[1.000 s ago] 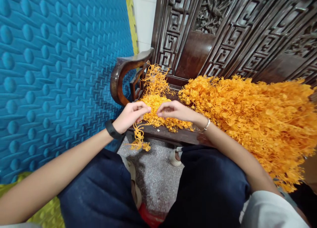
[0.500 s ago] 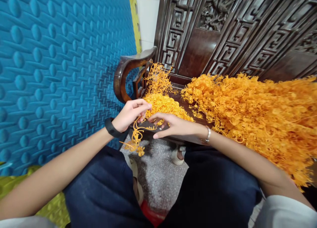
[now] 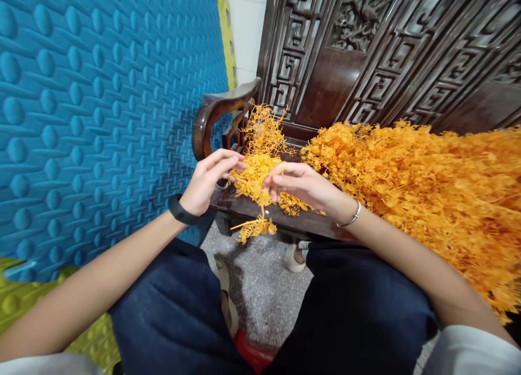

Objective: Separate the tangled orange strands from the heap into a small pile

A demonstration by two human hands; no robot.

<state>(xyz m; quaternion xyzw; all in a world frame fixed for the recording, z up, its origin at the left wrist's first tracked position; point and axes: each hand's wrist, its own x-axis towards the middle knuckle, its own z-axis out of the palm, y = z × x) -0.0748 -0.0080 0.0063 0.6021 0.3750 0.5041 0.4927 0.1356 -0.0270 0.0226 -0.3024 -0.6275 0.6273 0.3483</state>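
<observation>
My right hand (image 3: 299,182) pinches a strand of orange plastic flower pieces (image 3: 258,228), which hangs below the fingertips in front of the bench edge. My left hand (image 3: 214,177), wearing a black wristband, hovers just left of it with fingers loosely bent and no piece visibly gripped. Behind both hands lies a small heap of yellow-orange flower pieces (image 3: 254,171) on the dark wooden bench (image 3: 228,201). Farther back, by the armrest, sits a tangle of thin orange stems (image 3: 266,133). The right fingers partly cover the upper end of the strand.
A large pile of orange plastic flowers (image 3: 415,185) covers the bench's right side. The curved armrest (image 3: 199,131) stands at left, with the carved backrest (image 3: 329,87) behind. A blue foam mat (image 3: 89,120) fills the left. Below is a speckled floor (image 3: 260,288).
The strand, earlier hanging beneath my left fingers, now hangs from my right hand, farther right and slightly higher. My right hand has risen and closed on it. The left hand has lifted slightly.
</observation>
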